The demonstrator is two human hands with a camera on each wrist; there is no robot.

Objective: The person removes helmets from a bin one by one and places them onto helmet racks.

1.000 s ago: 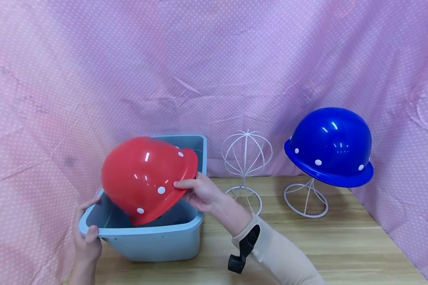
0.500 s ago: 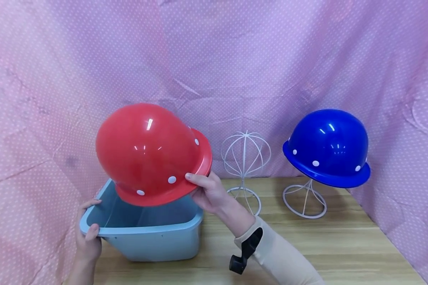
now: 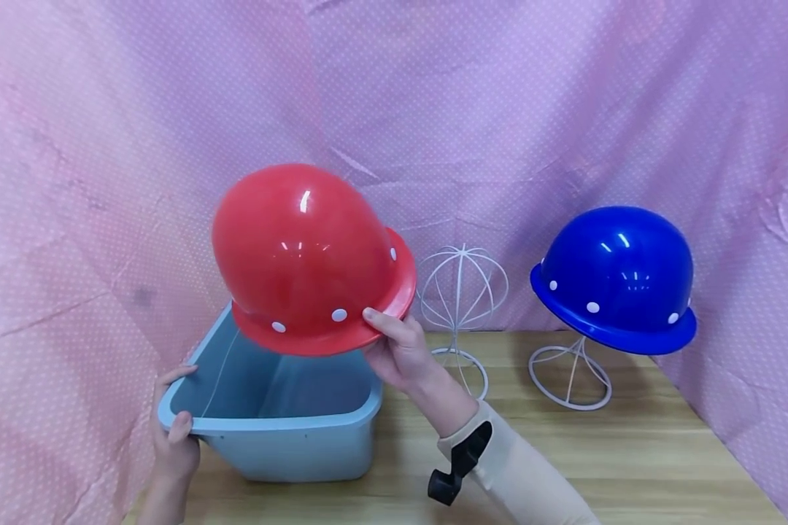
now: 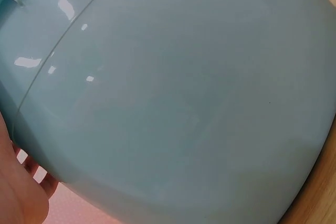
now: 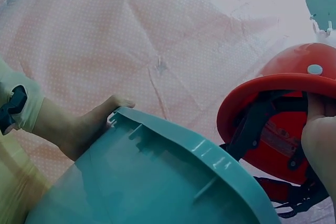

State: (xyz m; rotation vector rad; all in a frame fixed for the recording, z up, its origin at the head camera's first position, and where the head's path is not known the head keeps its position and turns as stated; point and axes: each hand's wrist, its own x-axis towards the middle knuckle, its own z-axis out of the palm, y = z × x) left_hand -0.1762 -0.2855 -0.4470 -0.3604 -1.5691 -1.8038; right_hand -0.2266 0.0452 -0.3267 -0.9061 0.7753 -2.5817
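Note:
A red hard hat (image 3: 302, 255) is held up over the blue-grey plastic bin (image 3: 289, 424), tilted with its brim toward the right. My right hand (image 3: 400, 350) grips the brim, thumb on top and fingers underneath. In the right wrist view the inside of the red hard hat (image 5: 278, 145) shows black straps hanging below the rim. My left hand (image 3: 177, 437) holds the bin's near left corner, thumb over the rim and fingers along the side. The left wrist view is mostly filled by the bin's outer wall (image 4: 184, 98), with part of my left hand (image 4: 23, 187) at its edge.
A bare white wire hat stand (image 3: 462, 313) stands on the wooden table (image 3: 532, 452) right of the bin. Farther right, a blue hard hat (image 3: 620, 277) sits tilted on a second wire stand (image 3: 570, 405). Pink dotted cloth (image 3: 433, 109) hangs behind and at both sides.
My right hand has lifted the red hard hat up out of the bin and slightly to the right. My left hand stays on the bin's corner. The view has shifted a little.

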